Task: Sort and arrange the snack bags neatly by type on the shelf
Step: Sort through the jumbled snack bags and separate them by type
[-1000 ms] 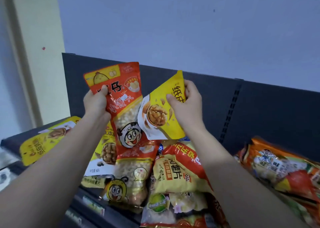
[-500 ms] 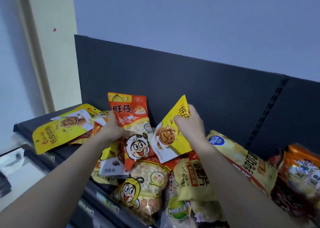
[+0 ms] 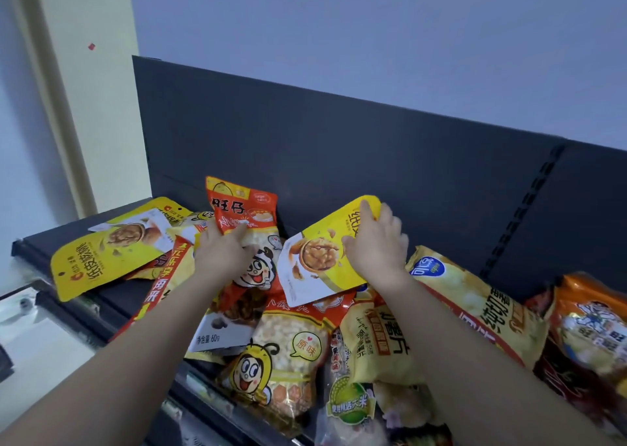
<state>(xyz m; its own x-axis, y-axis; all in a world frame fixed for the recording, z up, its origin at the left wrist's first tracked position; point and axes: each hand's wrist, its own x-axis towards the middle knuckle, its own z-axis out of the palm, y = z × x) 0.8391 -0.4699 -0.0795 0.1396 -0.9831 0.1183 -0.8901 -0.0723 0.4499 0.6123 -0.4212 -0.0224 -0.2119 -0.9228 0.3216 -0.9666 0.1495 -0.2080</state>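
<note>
Left hand (image 3: pixel 220 255): grip closed round a red-orange plastic snack bag with a cartoon face (image 3: pixel 244 208), which stands roughly upright near the back panel of the dark metal shelf (image 3: pixel 68 232).

Right hand (image 3: pixel 376 249): grip holds the upper end of a yellow plastic walnut bag (image 3: pixel 322 262), which is tilted over the heap.

Second yellow walnut bag (image 3: pixel 101 259): lies flat at the shelf's left end.

Heap beneath the hands:
- see-through bag with a bee cartoon (image 3: pixel 281 361)
- pale yellow crisp bag (image 3: pixel 481 310), beside the right wrist
- orange bag (image 3: pixel 593 323), far right
</note>
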